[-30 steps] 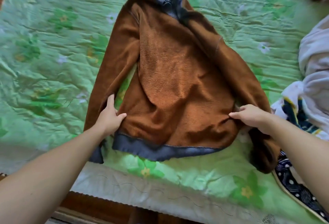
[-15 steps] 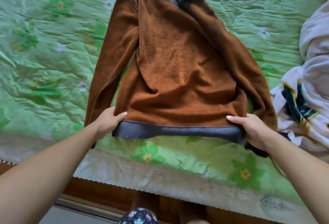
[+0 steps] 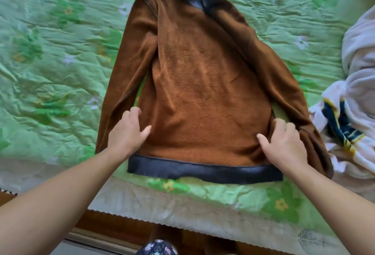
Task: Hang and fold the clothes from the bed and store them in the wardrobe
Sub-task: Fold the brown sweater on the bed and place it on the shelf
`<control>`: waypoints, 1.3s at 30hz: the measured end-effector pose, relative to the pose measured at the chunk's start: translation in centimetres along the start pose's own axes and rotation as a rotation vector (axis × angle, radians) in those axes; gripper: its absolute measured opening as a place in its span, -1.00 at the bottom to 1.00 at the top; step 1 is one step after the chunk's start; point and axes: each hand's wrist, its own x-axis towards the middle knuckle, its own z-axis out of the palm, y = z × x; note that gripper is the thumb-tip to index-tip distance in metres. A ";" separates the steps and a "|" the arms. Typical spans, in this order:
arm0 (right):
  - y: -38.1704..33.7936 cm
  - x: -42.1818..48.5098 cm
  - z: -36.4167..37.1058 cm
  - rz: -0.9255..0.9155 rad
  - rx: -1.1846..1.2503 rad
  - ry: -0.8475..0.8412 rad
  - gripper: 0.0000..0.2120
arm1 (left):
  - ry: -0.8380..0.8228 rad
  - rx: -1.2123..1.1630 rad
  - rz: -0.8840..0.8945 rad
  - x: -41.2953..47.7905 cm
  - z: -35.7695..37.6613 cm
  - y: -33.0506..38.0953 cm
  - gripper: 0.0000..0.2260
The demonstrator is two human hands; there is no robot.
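our left hand (image 3: 127, 133) and right hand (image 3: 284, 143) press flat and apart, fingers straight, gripping nothing, on the lower sides of the brown sweater (image 3: 203, 82) spread on the bed (image 3: 50, 62), likely smoothing it for folding.

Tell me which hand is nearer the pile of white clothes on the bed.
Right. The right hand rests on the right edge of the brown sweater, beside the pile; the left hand rests on its left edge, across the garment.
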 end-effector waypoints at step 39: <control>-10.4 40.1 -14.8 0.092 0.882 -1.011 -0.51 | 0.132 -0.133 -0.016 41.4 -11.1 9.2 -0.72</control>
